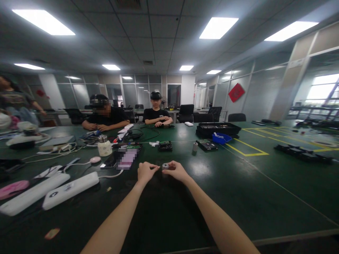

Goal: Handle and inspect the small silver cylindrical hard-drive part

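My right hand [178,171] holds a small round grey metal part [165,165] between thumb and fingers, its ringed end facing up, just above the green table [169,211]. To its left, my left hand [145,173] is closed in a pinch. A tiny light speck shows at those fingertips, too small to make out. The two hands are close together but apart. Beyond them stand a grey cylinder [195,146], a black box with a green circuit board [165,146] and a flat black-and-silver device [207,145].
Left of my hands lie a phone [127,158], white power strips [71,190], cables and a cream bottle [104,146]. A blue tray [221,139] sits before a black tray [218,129]; black parts [302,153] lie far right. Two people [156,114] sit across the table.
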The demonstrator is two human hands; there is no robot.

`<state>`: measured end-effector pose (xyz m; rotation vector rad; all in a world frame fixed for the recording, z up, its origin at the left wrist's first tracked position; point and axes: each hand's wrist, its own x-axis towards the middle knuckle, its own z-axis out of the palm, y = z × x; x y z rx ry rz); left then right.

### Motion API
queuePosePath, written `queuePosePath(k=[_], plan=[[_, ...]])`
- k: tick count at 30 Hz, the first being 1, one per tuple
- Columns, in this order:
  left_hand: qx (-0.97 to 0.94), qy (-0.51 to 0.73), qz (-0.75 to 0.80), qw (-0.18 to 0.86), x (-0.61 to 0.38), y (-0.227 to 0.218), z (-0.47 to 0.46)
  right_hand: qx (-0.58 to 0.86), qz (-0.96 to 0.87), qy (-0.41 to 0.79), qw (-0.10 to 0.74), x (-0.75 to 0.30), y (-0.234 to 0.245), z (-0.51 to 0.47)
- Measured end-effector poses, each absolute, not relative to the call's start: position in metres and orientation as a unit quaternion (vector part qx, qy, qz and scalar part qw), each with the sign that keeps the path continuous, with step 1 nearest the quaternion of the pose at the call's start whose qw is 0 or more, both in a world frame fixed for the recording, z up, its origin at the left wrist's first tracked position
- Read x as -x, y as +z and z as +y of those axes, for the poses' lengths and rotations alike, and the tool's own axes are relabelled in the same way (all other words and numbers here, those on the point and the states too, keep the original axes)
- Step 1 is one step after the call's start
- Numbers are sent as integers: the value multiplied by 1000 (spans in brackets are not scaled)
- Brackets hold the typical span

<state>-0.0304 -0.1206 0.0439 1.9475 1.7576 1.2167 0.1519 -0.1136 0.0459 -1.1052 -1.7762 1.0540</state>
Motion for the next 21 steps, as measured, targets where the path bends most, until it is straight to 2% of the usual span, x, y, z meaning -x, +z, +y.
queuePosePath(k=[4,9,21], plan=[[-668,411,609,116,33,40,-122,436,-702,409,388,-152,46,-115],[-667,453,581,108,23,57,-126,440,-707,395,388,-151,46,-114],[-725,456,491,161,7,74,-141,444,-711,367,404,-150,41,-114]])
